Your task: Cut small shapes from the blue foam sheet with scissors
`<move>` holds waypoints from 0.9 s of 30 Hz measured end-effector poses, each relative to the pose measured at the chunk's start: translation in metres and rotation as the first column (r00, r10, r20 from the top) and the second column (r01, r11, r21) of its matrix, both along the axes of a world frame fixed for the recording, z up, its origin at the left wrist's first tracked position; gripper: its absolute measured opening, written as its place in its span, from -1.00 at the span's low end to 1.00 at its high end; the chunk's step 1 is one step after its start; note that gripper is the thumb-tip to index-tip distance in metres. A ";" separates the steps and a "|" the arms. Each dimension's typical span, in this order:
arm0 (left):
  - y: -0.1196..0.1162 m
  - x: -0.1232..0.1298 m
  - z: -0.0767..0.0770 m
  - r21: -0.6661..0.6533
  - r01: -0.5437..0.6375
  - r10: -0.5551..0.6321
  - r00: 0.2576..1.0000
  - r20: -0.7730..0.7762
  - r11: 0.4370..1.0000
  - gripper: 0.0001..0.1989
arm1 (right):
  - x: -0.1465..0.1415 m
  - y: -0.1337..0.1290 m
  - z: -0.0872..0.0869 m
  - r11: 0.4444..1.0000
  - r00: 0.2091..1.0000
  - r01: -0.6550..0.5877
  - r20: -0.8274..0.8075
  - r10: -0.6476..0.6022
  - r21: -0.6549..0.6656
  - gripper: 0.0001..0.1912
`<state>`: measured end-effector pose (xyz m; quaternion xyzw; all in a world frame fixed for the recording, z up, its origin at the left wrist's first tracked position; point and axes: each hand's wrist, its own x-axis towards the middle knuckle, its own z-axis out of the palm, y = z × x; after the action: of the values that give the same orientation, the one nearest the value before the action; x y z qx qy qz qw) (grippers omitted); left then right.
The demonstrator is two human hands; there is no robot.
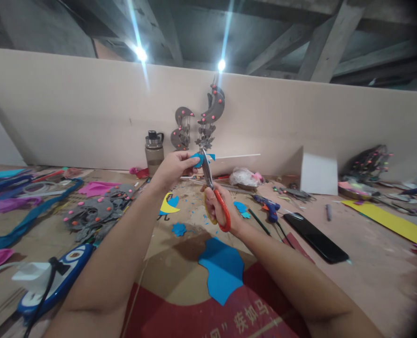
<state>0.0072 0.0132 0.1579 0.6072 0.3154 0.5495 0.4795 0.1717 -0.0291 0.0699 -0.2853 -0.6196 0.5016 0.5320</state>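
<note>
Blue piece (197, 161) sits raised above the worktop (370, 277), toward its far edge, pinched in the left hand (175, 168), presumably to steady it against the scissors (207, 173) clasped by the right hand (211, 201) (a larger blue sheet (222, 270) lies nearer the front edge, likely within easy reach).

"Anything to read down there?"

"Yes, on the red printed part of the cardboard (169, 321): pale Chinese characters, 疾如马, running in a slanting line."

"And just before them?"

"One more character in quotation marks, cut by the bottom edge; I can't settle which."

"What about the blue-and-white object (72, 264) at the left?"

"White shapes, perhaps letters, partly covered; I can't make out a word."
</note>
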 end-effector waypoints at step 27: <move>0.004 0.001 -0.002 0.030 -0.042 0.039 0.994 0.098 0.999 -0.74 | 0.001 -0.006 0.006 0.996 0.990 0.059 0.126 -0.068 0.073 -0.57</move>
<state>0.0084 0.0177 0.1556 0.5807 0.2948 0.5931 0.4733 0.1724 -0.0347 0.0757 -0.3178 -0.6601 0.4434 0.5164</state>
